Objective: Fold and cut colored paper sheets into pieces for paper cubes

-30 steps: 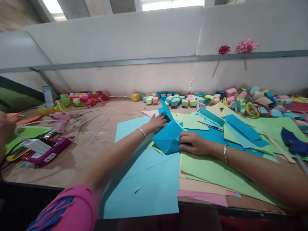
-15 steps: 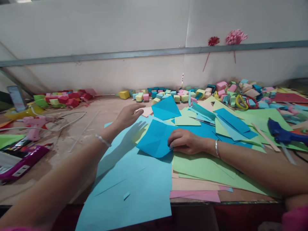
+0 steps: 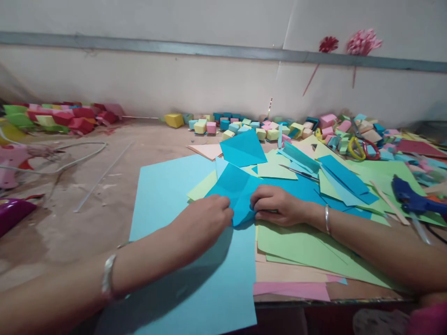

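Note:
Between my two hands a square of blue paper (image 3: 238, 186) with crease lines is held above a large light blue sheet (image 3: 167, 195). My left hand (image 3: 206, 218) is closed at the paper's left lower edge, its fingertips curled out of sight. On the opposite edge, my right hand (image 3: 274, 204) pinches the paper with bent fingers. Just behind lies another blue square (image 3: 243, 148), beside a pale pink piece (image 3: 206, 150). Under my right forearm are light green sheets (image 3: 300, 244).
Paper cubes (image 3: 209, 126) line the wall, with a red and green heap (image 3: 70, 116) at left. Scissors (image 3: 363, 148) sit among scraps at right, near a blue glue gun (image 3: 412, 195). A pink glue gun (image 3: 10, 163) with its white cable is at far left.
My left hand has come down and toward me from above the table onto the blue paper's left edge. My right hand keeps its hold. The view has shifted slightly.

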The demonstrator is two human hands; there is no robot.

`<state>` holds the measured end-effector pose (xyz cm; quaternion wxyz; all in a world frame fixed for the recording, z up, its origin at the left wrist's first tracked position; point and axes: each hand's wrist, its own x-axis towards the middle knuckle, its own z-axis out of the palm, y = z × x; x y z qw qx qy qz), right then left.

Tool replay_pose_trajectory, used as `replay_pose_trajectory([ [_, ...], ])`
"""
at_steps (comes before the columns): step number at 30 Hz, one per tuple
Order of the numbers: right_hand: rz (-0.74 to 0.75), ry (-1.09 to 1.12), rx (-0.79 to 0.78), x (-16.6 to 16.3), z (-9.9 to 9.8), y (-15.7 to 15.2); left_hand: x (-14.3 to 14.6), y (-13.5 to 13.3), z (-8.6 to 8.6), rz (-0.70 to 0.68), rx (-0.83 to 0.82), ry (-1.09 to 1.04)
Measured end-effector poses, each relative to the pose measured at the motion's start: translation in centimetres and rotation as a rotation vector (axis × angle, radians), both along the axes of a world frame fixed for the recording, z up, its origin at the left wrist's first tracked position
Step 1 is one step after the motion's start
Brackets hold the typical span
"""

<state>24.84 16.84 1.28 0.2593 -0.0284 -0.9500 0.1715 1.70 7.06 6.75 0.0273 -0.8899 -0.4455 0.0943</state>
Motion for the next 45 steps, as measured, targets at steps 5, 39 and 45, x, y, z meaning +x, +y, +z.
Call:
replay_pose_trajectory([
  [5,-0.184,-0.043,-0.061,-0.1,-0.3,-0.3,0.5,-3.1,-1.7,-0.182,0.061,0.134],
  [39,-0.334,-0.112,0.047,-0.6,-0.1,-0.9,0.8,-3.8,-4.3,-0.234,0.465,-0.123],
  [45,-0.328,-0.102,0.04,-0.7,-0.2,-0.9,1.1,-3.5,-4.0,-0.206,0.39,-0.183],
])
